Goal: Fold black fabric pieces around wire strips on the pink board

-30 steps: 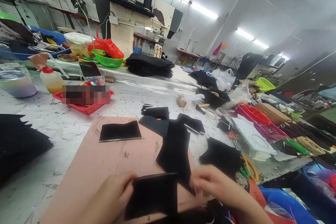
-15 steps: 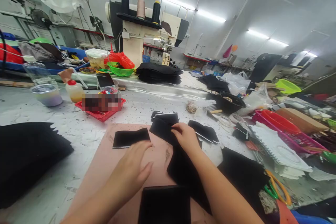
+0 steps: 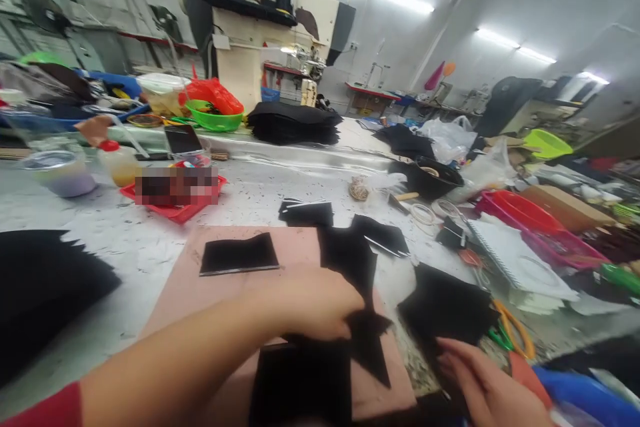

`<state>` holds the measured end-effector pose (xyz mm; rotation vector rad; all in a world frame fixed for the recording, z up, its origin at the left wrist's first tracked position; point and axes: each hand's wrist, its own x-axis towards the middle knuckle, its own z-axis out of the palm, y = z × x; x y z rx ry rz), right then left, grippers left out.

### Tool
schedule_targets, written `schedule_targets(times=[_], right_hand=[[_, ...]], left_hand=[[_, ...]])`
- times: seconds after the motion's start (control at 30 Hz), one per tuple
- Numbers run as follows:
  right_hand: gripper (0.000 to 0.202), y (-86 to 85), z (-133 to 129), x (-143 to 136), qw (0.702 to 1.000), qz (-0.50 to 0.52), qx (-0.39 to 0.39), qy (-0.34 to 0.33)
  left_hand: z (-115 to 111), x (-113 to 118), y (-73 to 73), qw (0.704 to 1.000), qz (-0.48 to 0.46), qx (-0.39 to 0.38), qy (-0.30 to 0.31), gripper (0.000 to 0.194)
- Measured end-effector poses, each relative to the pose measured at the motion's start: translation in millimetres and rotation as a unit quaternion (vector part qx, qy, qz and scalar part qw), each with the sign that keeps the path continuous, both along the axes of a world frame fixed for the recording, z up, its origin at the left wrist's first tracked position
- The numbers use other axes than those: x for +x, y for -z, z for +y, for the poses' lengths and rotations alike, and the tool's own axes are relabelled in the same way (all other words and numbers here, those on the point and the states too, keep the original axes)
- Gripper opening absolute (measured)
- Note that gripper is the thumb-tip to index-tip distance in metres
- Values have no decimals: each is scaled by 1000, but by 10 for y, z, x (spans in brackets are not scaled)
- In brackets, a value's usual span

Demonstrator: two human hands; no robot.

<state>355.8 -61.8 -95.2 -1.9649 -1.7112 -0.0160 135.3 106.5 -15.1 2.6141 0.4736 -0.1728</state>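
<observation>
Left hand (image 3: 320, 303) on a dark cut piece (image 3: 369, 325), right hand (image 3: 493, 380) low at the right.
The left grip is closed on the dark cut piece, over the pink mat (image 3: 175, 287), its fingers towards the right; the piece's pointed end sticks out past the fingertips. The right hand is blurred, fingers bent beside the black stack (image 3: 445, 303); whether its grip holds anything, I cannot tell. Just below the left hand lies a black rectangular panel (image 3: 303, 383); farther up the mat is a smaller panel (image 3: 239, 253) with a pale lower edge. Orange-handled scissors (image 3: 517, 330) lie right of the stack. On the white counter (image 3: 260, 190) beyond sit a red tray (image 3: 180, 212) and a twine ball (image 3: 358, 188).
</observation>
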Motion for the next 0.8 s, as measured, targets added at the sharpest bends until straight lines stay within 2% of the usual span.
schedule_targets(times=[0.07,0.13,0.2,0.27,0.33,0.4,0.5,0.63,0.8], right_hand=[[18,-67,-44,-110,996,74,-20,-39],[21,-131,29,-299,989,138,-12,-60],[26,-168,169,-468,984,173,10,-49],[19,-174,299,-554,987,152,31,-44],[26,-159,364,-548,993,103,34,-54],[27,-135,353,-486,995,77,15,-62],[25,-114,265,-396,993,102,-22,-55],[14,-139,215,-435,987,144,-39,-63],[23,-179,258,-497,990,116,-32,-69]], left_hand=[[81,14,9,999,-8,-30,-24,6],[106,56,42,997,-9,-61,-35,8],[69,95,90,995,-8,-89,-33,9],[17,102,139,994,-6,-107,-29,9],[-3,75,169,993,-1,-111,-35,9],[28,36,171,993,14,-107,-54,8],[109,27,141,991,40,-101,-77,6],[107,149,138,992,44,-116,-34,10],[5,210,228,995,33,-89,5,12]])
